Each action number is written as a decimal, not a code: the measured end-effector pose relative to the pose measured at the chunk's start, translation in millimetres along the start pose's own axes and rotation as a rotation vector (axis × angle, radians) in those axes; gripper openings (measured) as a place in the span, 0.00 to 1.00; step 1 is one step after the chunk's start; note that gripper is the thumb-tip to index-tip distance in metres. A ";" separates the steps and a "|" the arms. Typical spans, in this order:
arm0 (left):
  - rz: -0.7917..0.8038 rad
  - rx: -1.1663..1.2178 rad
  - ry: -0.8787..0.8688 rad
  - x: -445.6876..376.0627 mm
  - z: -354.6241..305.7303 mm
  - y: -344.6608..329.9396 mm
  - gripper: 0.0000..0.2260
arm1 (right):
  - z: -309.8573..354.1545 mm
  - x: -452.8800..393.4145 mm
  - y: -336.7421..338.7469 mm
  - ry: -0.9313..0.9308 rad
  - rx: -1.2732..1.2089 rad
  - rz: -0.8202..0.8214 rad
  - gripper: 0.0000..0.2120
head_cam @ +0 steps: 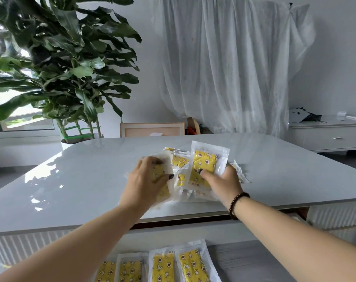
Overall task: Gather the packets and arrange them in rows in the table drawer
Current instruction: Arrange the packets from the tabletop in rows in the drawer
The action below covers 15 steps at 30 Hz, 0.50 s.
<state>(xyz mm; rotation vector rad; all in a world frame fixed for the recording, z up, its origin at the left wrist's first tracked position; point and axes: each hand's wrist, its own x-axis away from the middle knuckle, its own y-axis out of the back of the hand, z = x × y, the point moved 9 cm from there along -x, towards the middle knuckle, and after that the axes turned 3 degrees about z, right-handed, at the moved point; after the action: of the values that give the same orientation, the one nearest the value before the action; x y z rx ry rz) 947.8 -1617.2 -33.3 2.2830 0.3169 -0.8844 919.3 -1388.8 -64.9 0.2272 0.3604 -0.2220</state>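
Table [91, 176]: glossy pale top, near edge running left to right just above the open drawer [254, 259]. Bare tabletop lies wide to the left and right of the packet pile [181, 176]; the far half is also bare.

Pile sits mid-table, near the near edge, with the packets overlapping at mixed angles. Left hand [146, 180] lies on the pile's left side, fingers curled over a packet there. Right hand [224, 180] grips a raised packet [205, 165], thumb on its face; that packet stands nearly upright, long axis near-to-far, tilted slightly right.

Drawer: four packets [163, 265] lie flat side by side in a row, long axes near-to-far. Drawer floor to their right is bare.

Packets: clear plastic sleeves with white borders and yellow inserts printed with stars, moons and flowers.
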 end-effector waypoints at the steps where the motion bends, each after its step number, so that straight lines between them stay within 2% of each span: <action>1: 0.066 -0.056 -0.074 6.9 -0.6 -10.5 0.20 | -3.6 5.0 -2.8 0.021 0.031 -0.014 0.03; 4: 0.199 -0.146 -0.118 22.8 8.2 -29.3 0.29 | -13.2 15.8 -11.9 0.034 0.097 -0.001 0.08; 6: 0.179 -0.120 -0.105 22.0 9.1 -26.0 0.32 | -9.4 16.5 -14.9 0.057 0.124 0.012 0.15; 10: 0.154 -0.080 -0.169 17.8 -3.0 -19.1 0.36 | 6.8 10.7 -18.6 0.146 0.184 0.055 0.18; 15: 0.291 -0.196 -0.059 31.4 9.6 -32.6 0.39 | -7.0 12.8 -19.6 0.115 0.233 0.075 0.22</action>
<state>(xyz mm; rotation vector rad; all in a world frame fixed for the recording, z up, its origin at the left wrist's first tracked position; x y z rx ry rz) 952.1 -1599.3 -75.8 2.0522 0.0402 -0.7352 923.8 -1407.9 -79.6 0.4838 0.4397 -0.1769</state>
